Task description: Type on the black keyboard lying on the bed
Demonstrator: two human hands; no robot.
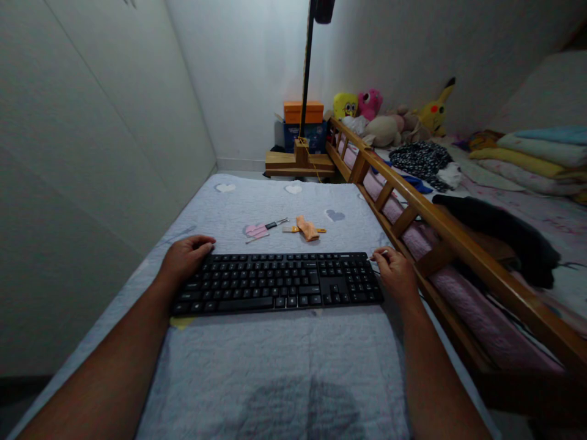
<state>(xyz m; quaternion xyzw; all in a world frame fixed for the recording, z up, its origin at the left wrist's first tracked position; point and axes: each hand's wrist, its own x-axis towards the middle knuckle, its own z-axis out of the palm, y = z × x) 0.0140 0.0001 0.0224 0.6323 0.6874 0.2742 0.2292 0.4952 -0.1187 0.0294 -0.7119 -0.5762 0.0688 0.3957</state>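
Note:
A black keyboard point(270, 284) lies flat on a light patterned bed cover point(275, 366). My left hand point(186, 260) grips the upper left corner of the keyboard, its thumb on the near side and some fingers hidden. At the opposite end, my right hand point(392, 269) pinches a thin white cotton swab point(370, 258), whose tip is by the upper right corner of the keyboard. Beyond the keyboard lie another cotton swab point(257, 238), a slim tool with a black grip point(272, 225), and an orange folded cloth point(307, 228) across a small yellow-handled brush point(290, 230).
A wooden bed rail point(413, 201) runs along the right side. Behind it are dark clothes point(499, 232), folded bedding point(536, 156) and plush toys point(385, 125). A wooden stand point(300, 160) with a black pole and boxes point(303, 113) is at the far end; white panels point(92, 153) are left.

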